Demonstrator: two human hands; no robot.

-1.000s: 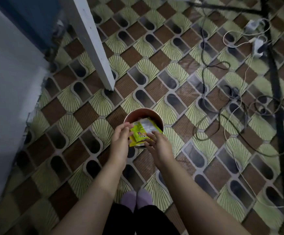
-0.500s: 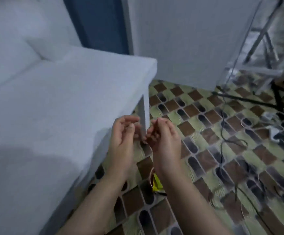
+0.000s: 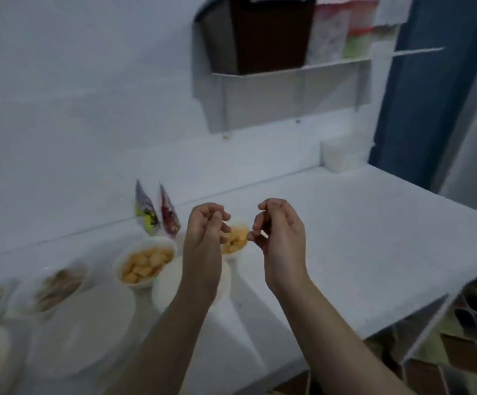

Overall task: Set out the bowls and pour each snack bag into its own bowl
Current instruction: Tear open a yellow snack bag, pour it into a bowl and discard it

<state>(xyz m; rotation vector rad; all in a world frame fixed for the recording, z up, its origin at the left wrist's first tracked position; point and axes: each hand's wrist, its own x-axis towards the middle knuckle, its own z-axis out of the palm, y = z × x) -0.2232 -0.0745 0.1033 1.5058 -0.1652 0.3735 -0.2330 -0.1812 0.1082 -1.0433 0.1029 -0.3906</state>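
On white table (image 3: 359, 223), w/ bowls (image 3: 143, 263) of yellow puffs, left hand (image 3: 203, 240) & right hand (image 3: 280, 240) loosely curled, empty

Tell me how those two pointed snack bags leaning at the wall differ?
The grey and yellow snack bag stands left, and its lower part is bright yellow-green. The red and grey snack bag stands right of it, mostly dark red. Both are upright, narrow, pointed at the top, side by side against the white wall behind the white bowl of orange puffs.
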